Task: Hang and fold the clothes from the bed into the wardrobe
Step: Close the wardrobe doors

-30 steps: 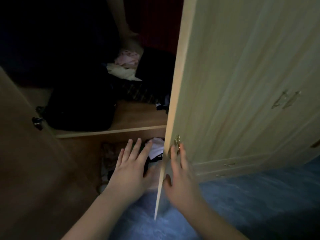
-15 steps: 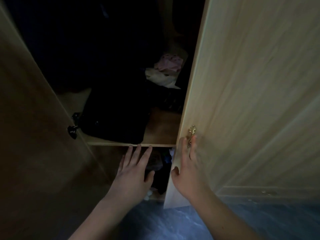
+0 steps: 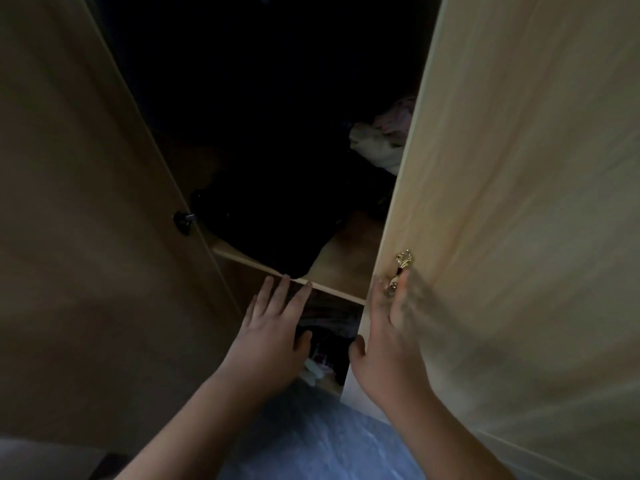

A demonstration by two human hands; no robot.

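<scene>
1. Blue floor covering [image 3: 311, 441] fills the near foreground, dim like the rest of the room; both forearms reach over it toward the wardrobe.
2. Since a second ago the right door [image 3: 519, 202] has swung inward, narrowing the gap, and the view has closed in on the opening (a sign, I judge, that the doors are being shut, so this stretch of the task looks nearly done).
3. Left hand [image 3: 273, 334] hovers spread and holding nothing, its fingertips level with the shelf edge [image 3: 332, 288].
4. Right hand [image 3: 388, 344] lies flat against the right door's edge just below the brass handle [image 3: 403, 261], fingers straight but blurred, thumb out toward the gap.
5. Left door [image 3: 86, 220] stands open at left, with a dark knob [image 3: 181, 221] on its inner face.
6. Below the shelf, jumbled clothes [image 3: 325, 341] sit near the front and could catch the closing door.
7. Farther in, a dark heap [image 3: 277, 216] rests on the shelf; pale and pink garments [image 3: 381, 140] lie at far right, half hidden by the door. No bed is visible.
</scene>
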